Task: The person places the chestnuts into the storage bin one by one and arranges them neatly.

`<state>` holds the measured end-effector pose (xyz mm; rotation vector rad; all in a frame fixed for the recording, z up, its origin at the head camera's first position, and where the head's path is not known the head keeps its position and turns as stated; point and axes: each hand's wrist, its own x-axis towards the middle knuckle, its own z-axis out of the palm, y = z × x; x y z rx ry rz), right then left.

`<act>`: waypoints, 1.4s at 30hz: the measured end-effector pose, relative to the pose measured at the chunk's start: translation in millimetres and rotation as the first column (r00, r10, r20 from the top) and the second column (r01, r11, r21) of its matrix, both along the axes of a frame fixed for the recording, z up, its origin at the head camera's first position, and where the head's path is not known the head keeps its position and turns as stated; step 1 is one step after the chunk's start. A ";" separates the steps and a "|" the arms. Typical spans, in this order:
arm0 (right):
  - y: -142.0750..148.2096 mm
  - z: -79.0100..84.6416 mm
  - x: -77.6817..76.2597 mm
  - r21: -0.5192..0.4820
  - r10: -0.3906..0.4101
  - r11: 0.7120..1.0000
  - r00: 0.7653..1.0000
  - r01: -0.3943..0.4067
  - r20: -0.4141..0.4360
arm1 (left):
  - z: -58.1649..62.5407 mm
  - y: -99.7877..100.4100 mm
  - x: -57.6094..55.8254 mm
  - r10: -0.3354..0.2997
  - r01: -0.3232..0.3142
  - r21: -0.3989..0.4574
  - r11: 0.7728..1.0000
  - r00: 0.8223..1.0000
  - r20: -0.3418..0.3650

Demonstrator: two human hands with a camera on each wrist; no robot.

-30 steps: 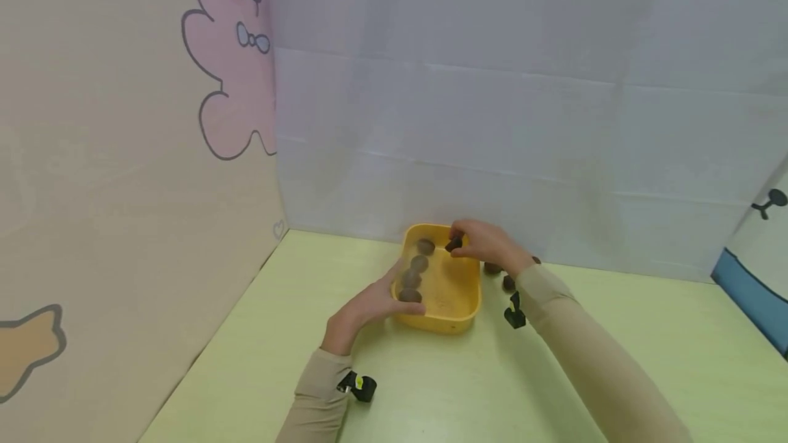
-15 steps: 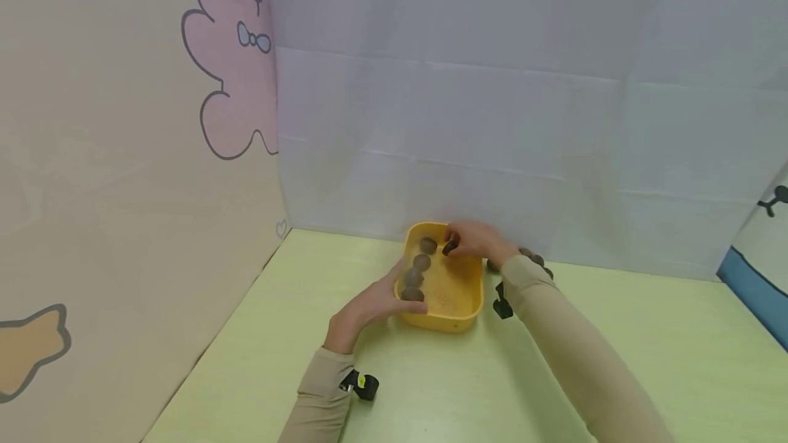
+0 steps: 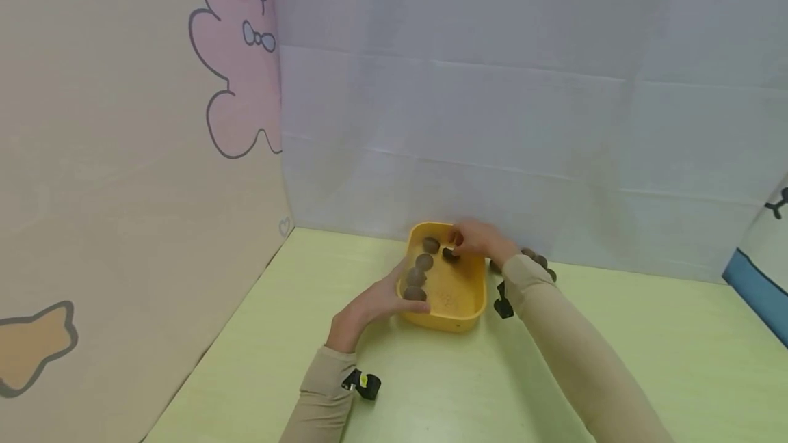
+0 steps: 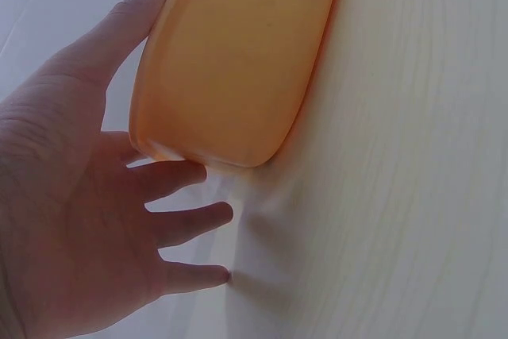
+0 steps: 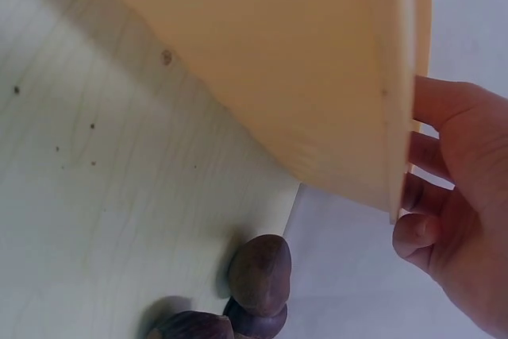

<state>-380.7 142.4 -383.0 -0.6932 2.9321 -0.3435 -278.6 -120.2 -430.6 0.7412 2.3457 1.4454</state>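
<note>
Left hand: spread wide at the near left corner, thumb over the near rim, fingers along the outside of the left wall; in the left wrist view at least 2 fingers stand clear of it.
Right hand: arched over the far right rim, fingertips narrow at 1 chestnut; whether they pinch it or only touch it, I cannot tell.
Yellow tub: between the 2 hands, on the table.
Single chestnut: low inside the tub at the right fingertips, near the far end of the row.
Row of 4 chestnuts: inside the tub, from beside the left thumb to just left of the right fingertips.
Loose chestnuts: at least 3, outside the tub beside the right wrist; the sleeve may hide more.
Placing well: the step looks like setting the chestnut into the tub; best lowered until it rests on the floor, then freed gently so it does not roll into the row.
Bracing well: light, even left-hand pressure should keep the tub from sliding without tipping it.
Likely slip: a right knuckle catching the rim could jolt the row; lifting straight up seems safest.
</note>
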 end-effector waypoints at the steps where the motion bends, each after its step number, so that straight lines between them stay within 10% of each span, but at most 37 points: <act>1: 1.1 0.2 1.0 -0.012 0.009 1.000 1.000 -0.009 -0.009 | -0.3 0.1 -0.1 0.000 0.000 -0.003 1.000 1.000 -0.003; 12: 27.3 9.0 22.2 -0.124 0.016 0.992 0.990 -0.034 -0.140 | 1.6 -1.6 1.5 -0.002 0.002 -0.014 1.000 1.000 0.008; 42: 93.8 -11.2 71.9 -0.253 -0.040 0.967 0.994 0.012 -0.104 | -2.8 -7.3 -1.6 0.074 -0.072 -0.105 0.992 0.997 0.013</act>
